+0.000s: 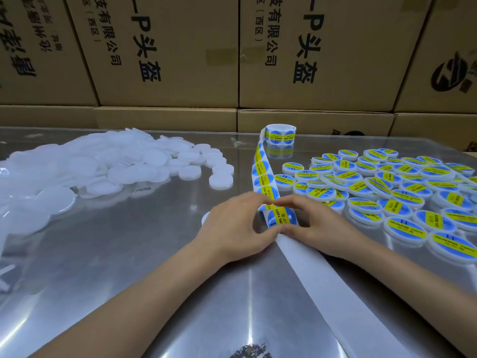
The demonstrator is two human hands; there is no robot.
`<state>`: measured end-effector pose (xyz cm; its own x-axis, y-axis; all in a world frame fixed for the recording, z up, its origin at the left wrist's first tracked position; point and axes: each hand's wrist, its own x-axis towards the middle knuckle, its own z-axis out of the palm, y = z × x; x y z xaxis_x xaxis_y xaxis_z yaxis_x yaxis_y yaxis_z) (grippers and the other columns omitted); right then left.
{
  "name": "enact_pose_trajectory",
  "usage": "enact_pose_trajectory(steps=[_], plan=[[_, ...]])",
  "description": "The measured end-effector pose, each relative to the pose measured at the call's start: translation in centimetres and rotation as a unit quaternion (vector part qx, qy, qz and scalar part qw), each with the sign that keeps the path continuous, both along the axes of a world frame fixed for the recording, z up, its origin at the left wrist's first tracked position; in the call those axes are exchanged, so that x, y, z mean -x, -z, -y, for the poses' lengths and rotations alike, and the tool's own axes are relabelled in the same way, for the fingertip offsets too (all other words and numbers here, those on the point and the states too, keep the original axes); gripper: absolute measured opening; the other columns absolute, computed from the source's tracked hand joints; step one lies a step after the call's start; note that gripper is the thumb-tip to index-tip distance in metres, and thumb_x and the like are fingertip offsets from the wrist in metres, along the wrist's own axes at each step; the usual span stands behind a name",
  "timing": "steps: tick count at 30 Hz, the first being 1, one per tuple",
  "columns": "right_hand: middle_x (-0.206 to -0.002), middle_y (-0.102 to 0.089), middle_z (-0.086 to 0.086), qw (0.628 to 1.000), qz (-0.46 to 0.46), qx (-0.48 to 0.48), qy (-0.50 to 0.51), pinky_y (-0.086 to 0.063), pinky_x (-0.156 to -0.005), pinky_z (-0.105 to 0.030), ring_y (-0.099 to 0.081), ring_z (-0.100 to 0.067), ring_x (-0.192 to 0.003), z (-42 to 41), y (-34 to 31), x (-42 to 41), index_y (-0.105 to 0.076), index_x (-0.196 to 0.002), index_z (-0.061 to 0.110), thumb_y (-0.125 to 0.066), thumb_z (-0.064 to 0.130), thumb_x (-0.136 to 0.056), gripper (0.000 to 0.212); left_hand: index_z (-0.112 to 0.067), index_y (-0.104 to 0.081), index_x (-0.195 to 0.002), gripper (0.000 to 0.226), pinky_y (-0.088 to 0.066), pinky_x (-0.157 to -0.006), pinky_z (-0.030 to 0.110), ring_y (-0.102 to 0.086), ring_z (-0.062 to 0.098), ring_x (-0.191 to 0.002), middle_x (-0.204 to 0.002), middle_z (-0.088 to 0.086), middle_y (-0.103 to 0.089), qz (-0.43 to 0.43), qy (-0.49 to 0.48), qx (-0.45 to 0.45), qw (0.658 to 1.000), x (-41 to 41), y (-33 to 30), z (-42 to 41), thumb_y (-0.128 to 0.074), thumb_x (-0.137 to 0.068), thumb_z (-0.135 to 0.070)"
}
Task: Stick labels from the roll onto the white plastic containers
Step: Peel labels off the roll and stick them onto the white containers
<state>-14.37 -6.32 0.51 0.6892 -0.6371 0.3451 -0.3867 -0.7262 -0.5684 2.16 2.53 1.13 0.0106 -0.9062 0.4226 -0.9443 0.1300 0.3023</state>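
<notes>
A label roll (281,136) stands at the table's far middle. Its strip of blue-and-yellow round labels (264,174) runs toward me down to my hands. My left hand (232,228) and my right hand (312,223) meet at the strip's near end, and both pinch a blue-and-yellow label (280,218) there. What lies under that label is hidden by my fingers. A white container's edge (205,218) peeks out behind my left hand. The empty white backing tape (322,277) trails toward me.
A heap of unlabelled white containers (103,169) covers the left of the shiny metal table (129,254). Several labelled containers (402,197) lie spread at the right. Cardboard boxes (167,60) wall off the far edge.
</notes>
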Motion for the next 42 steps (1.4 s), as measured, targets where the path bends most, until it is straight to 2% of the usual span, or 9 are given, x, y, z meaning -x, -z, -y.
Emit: enact_pose_trajectory(steps=[9,12,15,18,21,25,28,36,42], plan=[[-0.102,-0.065,0.012,0.998,0.030,0.048,0.019,-0.044,-0.090,-0.031,-0.056,-0.009,-0.103,-0.8,-0.3,-0.2,-0.061,-0.094,0.024,-0.067,0.036,-0.083,0.017,-0.032,-0.059,-0.098,0.054,-0.044,-0.071,0.025,-0.052,0.005,-0.089,-0.094,-0.014,-0.060,0.034,0.012,-0.087,0.996,-0.6,-0.1,0.3,-0.043,-0.075,-0.077],[-0.098,-0.069,0.001,0.988,0.147,-0.040,0.015,-0.044,-0.088,-0.026,-0.059,-0.012,-0.099,-1.5,-1.0,-0.5,-0.067,-0.084,0.014,-0.048,0.045,-0.085,0.036,-0.025,-0.055,-0.086,0.068,-0.047,-0.075,0.037,-0.053,0.009,-0.084,-0.085,-0.008,-0.058,0.031,0.042,-0.099,0.994,-0.7,-0.5,0.2,-0.020,-0.075,-0.082],[-0.097,-0.072,-0.006,0.945,0.280,-0.167,0.011,-0.047,-0.080,-0.016,-0.064,-0.010,-0.092,-2.0,-1.9,-0.8,-0.066,-0.058,0.025,-0.041,0.047,-0.084,0.041,-0.025,-0.058,-0.093,0.077,-0.046,-0.082,0.039,-0.052,0.010,-0.094,-0.097,-0.010,-0.060,0.016,0.055,-0.102,0.993,-0.8,-0.5,0.1,-0.003,-0.077,-0.077],[-0.091,-0.072,0.006,0.895,0.363,-0.258,0.025,-0.051,-0.079,-0.021,-0.065,-0.003,-0.085,-2.0,-2.2,-0.8,-0.072,-0.078,0.023,-0.048,0.043,-0.084,0.033,-0.029,-0.059,-0.104,0.074,-0.045,-0.088,0.036,-0.050,0.009,-0.109,-0.114,-0.015,-0.054,0.007,0.036,-0.107,0.994,-0.7,-0.4,-0.1,-0.006,-0.081,-0.077],[-0.086,-0.066,0.020,0.901,0.337,-0.271,0.022,-0.052,-0.078,-0.016,-0.062,0.001,-0.092,-2.0,-2.2,-0.8,-0.064,-0.110,0.009,-0.048,0.025,-0.095,0.026,-0.030,-0.054,-0.121,0.069,-0.040,-0.087,0.031,-0.046,0.014,-0.119,-0.132,-0.011,-0.044,0.079,-0.068,-0.084,0.991,-0.9,-0.9,-0.3,-0.022,-0.082,-0.077],[-0.103,-0.066,0.010,0.905,0.307,-0.291,0.035,-0.047,-0.094,-0.033,-0.058,-0.004,-0.102,-2.3,-2.1,-0.9,-0.064,-0.099,0.024,-0.054,0.027,-0.091,0.013,-0.026,-0.047,-0.124,0.090,-0.038,-0.078,0.035,-0.050,0.024,-0.114,-0.124,0.000,-0.045,0.137,-0.236,-0.160,0.949,-2.1,-2.2,-1.0,-0.032,-0.064,-0.091],[-0.108,-0.064,0.010,0.917,0.283,-0.277,0.045,-0.047,-0.094,-0.041,-0.058,-0.006,-0.096,-2.6,-2.2,-1.0,-0.061,-0.099,0.023,-0.057,0.021,-0.089,0.011,-0.024,-0.047,-0.098,0.082,-0.033,-0.070,0.031,-0.054,0.023,-0.109,-0.110,-0.002,-0.054,0.127,-0.279,-0.232,0.923,-2.8,-2.7,-1.2,-0.041,-0.056,-0.094],[-0.112,-0.061,0.017,0.929,0.265,-0.252,0.052,-0.051,-0.071,-0.018,-0.062,0.007,-0.067,-2.4,-2.8,-0.9,-0.062,-0.092,0.011,-0.064,0.010,-0.086,0.007,-0.033,-0.048,-0.114,0.049,-0.042,-0.074,0.031,-0.053,0.020,-0.101,-0.108,-0.008,-0.044,0.038,-0.108,-0.095,0.989,-1.8,-2.3,-0.9,-0.064,-0.073,-0.055],[-0.111,-0.067,0.011,0.910,0.281,-0.298,0.058,-0.057,-0.076,-0.026,-0.066,-0.004,-0.091,-2.6,-2.7,-0.7,-0.069,-0.086,0.018,-0.067,0.021,-0.082,0.005,-0.032,-0.052,-0.125,0.058,-0.050,-0.074,0.037,-0.049,0.005,-0.091,-0.105,-0.013,-0.046,-0.039,0.050,0.043,0.997,-0.7,-1.3,-0.7,-0.073,-0.072,-0.043]])
